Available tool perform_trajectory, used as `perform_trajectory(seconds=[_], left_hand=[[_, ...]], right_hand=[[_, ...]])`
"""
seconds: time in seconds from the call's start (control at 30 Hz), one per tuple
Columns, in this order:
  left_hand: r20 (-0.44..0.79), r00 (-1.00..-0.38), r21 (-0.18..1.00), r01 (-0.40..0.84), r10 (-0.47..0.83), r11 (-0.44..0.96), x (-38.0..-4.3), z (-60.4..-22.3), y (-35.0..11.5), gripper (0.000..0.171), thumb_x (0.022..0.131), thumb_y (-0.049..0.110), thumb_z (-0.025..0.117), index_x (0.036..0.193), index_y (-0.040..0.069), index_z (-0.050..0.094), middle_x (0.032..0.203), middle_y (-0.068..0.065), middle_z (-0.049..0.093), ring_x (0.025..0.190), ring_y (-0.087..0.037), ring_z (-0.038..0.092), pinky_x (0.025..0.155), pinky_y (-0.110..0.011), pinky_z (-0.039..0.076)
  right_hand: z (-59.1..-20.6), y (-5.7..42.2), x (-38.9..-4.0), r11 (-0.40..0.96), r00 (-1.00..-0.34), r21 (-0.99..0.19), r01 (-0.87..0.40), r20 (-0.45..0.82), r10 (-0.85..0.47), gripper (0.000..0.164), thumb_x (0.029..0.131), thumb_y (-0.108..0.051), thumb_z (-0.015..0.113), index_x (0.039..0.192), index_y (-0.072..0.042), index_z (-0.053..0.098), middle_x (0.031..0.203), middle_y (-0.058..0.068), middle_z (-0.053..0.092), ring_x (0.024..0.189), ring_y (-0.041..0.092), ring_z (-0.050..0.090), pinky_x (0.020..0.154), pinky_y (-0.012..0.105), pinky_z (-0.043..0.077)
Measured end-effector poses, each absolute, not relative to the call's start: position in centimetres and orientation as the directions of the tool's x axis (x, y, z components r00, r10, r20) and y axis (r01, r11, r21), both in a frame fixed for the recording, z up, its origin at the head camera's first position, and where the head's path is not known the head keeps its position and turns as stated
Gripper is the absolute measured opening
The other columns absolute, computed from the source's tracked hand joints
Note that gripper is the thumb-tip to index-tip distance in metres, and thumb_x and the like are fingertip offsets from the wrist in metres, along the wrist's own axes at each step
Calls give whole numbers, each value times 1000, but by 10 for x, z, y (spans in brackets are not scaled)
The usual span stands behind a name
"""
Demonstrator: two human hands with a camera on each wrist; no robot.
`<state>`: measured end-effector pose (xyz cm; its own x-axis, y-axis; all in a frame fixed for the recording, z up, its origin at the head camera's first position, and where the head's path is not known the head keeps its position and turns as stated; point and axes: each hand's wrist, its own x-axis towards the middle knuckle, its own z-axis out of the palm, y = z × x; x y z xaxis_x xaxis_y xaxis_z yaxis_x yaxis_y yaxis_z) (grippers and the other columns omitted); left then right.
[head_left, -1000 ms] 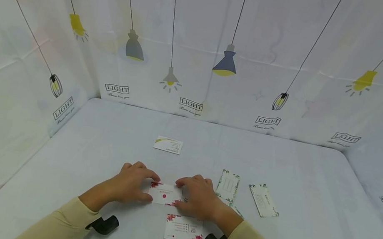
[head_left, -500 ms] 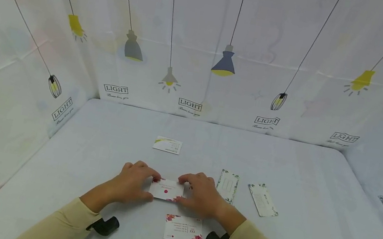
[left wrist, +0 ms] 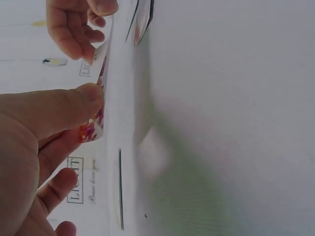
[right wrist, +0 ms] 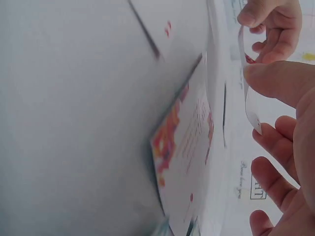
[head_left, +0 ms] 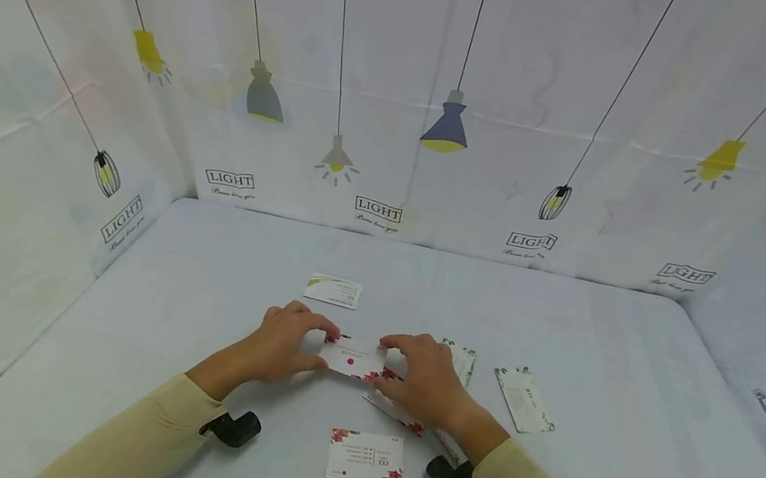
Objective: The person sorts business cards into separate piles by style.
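A white business card (head_left: 349,359) with red floral corners is held between both hands. My left hand (head_left: 282,345) pinches its left end, thumb at the near edge and a fingertip at the far one. The right hand (head_left: 426,377) grips the other end the same way. In the left wrist view the raised card (left wrist: 100,98) stands off the white surface, seen nearly edge-on. Below the right hand lies a second red-flowered card (head_left: 399,413), partly covered by that hand. The right wrist view shows a flowered card (right wrist: 184,147) lying close by on the tabletop.
Nearer the body lies another red-flowered card (head_left: 367,458). A white card with a yellow curve (head_left: 333,291) rests farther back. Green-leaf cards lie to the right, one apart (head_left: 525,400) and others partly behind the right hand and forearm. Printed cloth (head_left: 395,165) walls the back.
Both hands have lifted the card and moved it away from the body and slightly right. The flowered card beneath it has come into view.
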<state>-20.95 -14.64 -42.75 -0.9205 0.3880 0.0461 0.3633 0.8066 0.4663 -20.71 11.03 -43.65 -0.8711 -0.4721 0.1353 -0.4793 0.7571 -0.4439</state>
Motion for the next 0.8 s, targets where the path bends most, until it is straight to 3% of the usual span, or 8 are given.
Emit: perform_trajectory(seconds=[0.33,0.8], left_hand=[[63,-915,445,383,399,810,-248,-425,-124,40,88,28,80,126,23,69,125,1,66,119,-25,47,97,-49,32],[-16,-935,438,313,355,843,-292,-434,-103,42,90,28,77,131,24,66,123,-2,63,123,-26,44,100,-49,30]], right_hand=[[-431,125,-234,816,-886,-347,-463,170,-431,49,87,-33,78,130,-14,65,123,7,65,118,30,53,103,56,33],[-434,135,-272,840,-916,-368,-399,115,-384,49,90,-33,75,132,-12,63,129,10,63,118,32,51,102,52,34]])
